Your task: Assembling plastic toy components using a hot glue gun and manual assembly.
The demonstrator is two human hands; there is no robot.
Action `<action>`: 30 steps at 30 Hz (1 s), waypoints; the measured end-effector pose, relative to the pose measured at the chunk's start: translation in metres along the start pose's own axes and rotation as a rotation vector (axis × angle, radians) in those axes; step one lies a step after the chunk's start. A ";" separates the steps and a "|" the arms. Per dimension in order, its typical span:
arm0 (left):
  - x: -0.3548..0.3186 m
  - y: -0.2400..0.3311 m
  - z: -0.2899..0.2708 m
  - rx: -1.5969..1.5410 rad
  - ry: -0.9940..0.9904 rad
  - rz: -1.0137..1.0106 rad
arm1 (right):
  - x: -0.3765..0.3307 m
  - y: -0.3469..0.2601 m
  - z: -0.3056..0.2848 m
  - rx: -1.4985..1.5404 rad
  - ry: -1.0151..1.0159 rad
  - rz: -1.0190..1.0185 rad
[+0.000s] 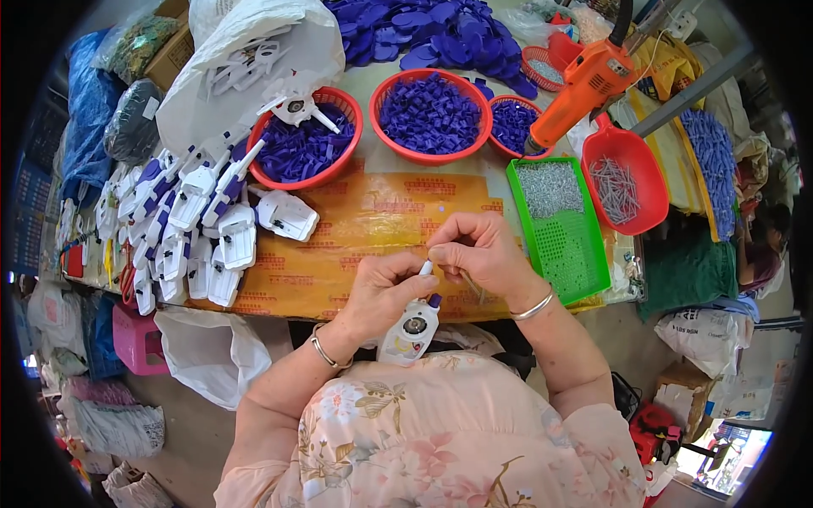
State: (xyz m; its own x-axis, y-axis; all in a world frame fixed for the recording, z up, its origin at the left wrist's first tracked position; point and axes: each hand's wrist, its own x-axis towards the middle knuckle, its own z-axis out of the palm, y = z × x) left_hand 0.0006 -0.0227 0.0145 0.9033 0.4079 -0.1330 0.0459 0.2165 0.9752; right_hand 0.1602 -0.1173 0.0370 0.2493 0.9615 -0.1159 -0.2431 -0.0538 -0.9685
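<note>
My left hand (381, 292) grips a white plastic housing (410, 330) with a round hole and a small blue piece near its top, held upright just below the table edge. My right hand (476, 252) is pinched together right above it, fingertips touching the top of the housing; a thin metal pin seems to lie in its fingers. Both wrists wear silver bangles. A pile of finished white-and-blue housings (182, 224) lies on the table to the left, and one loose white housing (286, 213) sits near the middle.
Three red baskets of blue plastic parts (429, 114) stand at the back with a heap of blue pieces behind. A green tray (559, 229) holds small metal pins, a red scoop (622, 182) holds more. An orange power tool (584, 85) hangs above. White bags surround the table.
</note>
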 end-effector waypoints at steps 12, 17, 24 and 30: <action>0.009 0.014 -0.013 0.091 0.222 -0.005 | -0.007 0.031 0.017 -0.017 0.293 -0.191; 0.025 0.027 -0.032 -0.197 0.479 0.133 | -0.023 0.031 0.033 0.036 -0.055 0.194; 0.028 0.021 -0.044 -0.635 0.242 0.024 | -0.003 0.024 0.027 0.397 -0.116 0.280; 0.019 0.008 -0.043 -0.551 0.016 0.062 | 0.008 0.019 0.031 0.391 -0.094 0.312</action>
State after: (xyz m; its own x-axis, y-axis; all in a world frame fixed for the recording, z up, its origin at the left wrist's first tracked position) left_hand -0.0002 0.0255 0.0124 0.8903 0.4473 -0.0855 -0.2411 0.6221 0.7449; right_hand 0.1289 -0.1024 0.0243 0.0281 0.9367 -0.3489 -0.6302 -0.2544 -0.7336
